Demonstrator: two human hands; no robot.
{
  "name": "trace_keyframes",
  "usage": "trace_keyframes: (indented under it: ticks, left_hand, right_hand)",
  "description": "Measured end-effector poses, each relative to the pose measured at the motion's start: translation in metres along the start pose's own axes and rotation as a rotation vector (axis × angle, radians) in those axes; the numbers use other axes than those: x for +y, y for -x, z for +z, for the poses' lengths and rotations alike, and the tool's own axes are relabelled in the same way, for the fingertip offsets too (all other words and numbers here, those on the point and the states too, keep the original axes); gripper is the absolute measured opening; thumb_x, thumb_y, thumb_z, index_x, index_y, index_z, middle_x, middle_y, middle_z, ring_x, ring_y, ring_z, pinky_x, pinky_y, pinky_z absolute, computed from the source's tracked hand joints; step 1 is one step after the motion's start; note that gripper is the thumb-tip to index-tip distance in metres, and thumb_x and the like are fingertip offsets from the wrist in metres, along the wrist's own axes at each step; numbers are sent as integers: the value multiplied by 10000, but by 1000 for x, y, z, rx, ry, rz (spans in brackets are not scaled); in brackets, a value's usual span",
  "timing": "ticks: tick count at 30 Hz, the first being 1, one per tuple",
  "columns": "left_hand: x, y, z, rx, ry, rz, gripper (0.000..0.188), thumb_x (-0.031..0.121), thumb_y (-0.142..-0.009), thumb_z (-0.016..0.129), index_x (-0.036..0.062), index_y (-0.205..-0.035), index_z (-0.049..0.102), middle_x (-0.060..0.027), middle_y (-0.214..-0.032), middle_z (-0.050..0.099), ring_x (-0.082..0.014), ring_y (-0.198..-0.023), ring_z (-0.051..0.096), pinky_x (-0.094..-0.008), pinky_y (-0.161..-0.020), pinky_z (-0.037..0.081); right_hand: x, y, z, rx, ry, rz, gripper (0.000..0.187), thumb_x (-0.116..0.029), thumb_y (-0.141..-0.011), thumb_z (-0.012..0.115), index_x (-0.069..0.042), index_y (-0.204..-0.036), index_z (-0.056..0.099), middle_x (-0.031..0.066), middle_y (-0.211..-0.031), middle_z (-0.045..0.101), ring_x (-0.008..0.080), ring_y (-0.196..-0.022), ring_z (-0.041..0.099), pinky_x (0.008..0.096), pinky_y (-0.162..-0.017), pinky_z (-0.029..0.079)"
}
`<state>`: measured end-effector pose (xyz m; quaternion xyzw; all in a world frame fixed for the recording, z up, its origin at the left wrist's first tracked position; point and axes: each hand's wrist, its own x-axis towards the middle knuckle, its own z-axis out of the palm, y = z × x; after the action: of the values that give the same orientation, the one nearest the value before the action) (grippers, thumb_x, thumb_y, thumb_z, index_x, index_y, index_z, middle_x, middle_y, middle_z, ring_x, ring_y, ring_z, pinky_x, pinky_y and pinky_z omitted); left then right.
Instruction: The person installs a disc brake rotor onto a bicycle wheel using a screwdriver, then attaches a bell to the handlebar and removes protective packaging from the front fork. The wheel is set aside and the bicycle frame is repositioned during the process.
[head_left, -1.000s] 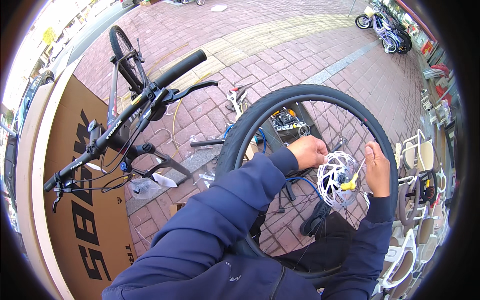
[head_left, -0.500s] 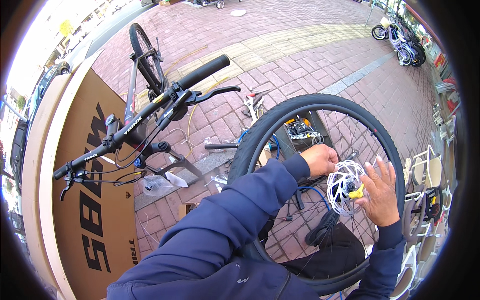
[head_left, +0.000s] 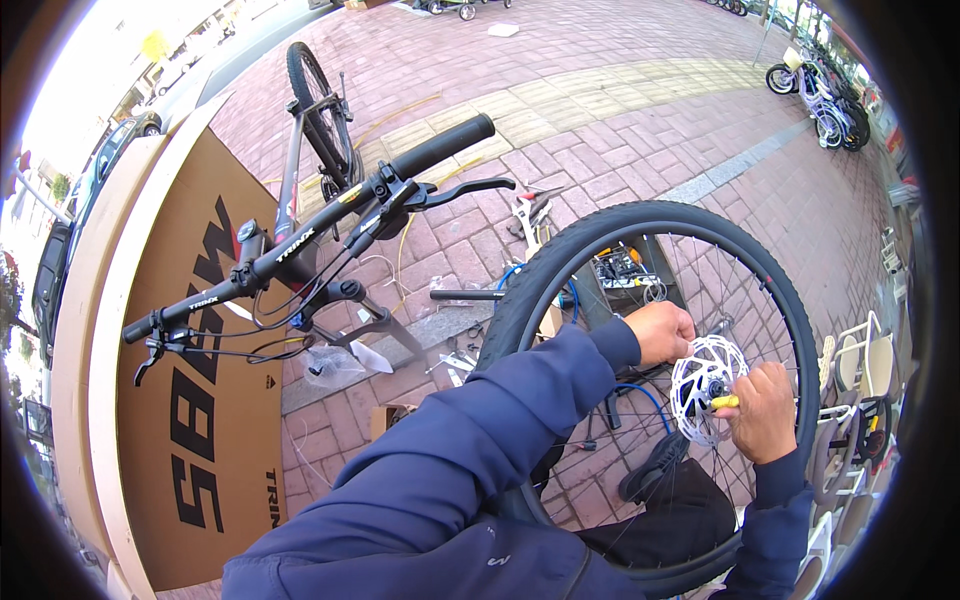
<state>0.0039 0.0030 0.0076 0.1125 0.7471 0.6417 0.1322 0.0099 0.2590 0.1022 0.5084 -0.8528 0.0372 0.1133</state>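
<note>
A black bicycle wheel stands upright in front of me, with thin spokes and a silver brake disc at its hub. My left hand grips the wheel at the hub, just left of the disc. My right hand is shut on a small tool with a yellow handle, its tip against the disc's centre. Both arms wear dark blue sleeves.
A partly built bicycle with black handlebars leans over a large brown cardboard box on the left. Tools and small parts lie on the red brick paving behind the wheel. White frames stand at right. Parked bikes are far off.
The view has tilted so the wheel sits lower right. My right hand has closed from spread fingers beside the disc onto the yellow tool at the hub. My left hand stays at the hub.
</note>
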Motion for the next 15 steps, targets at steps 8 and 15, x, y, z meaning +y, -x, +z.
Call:
trace_keyframes:
  ticks: [8, 15]
  left_hand:
    - [-6, -3, -3, 62, -191, 153, 223, 170, -872, 724, -22, -984, 723, -99, -798, 718, -173, -725, 688, -329, -694, 552]
    - [-10, 1, -6, -10, 166, -62, 160, 116, -914, 710, -31, -977, 703, -51, -827, 706, -109, -729, 645, -281, -674, 534]
  right_hand:
    - [-9, -3, -12, -71, -338, 68, 154, -156, -850, 721, -59, -922, 624, 132, -905, 594, 377, -926, 556, 498, -948, 415]
    - [1, -5, -10, -114, -327, 16, 131, -183, -882, 722, -108, -973, 664, 58, -930, 650, 300, -966, 592, 475, -1017, 367]
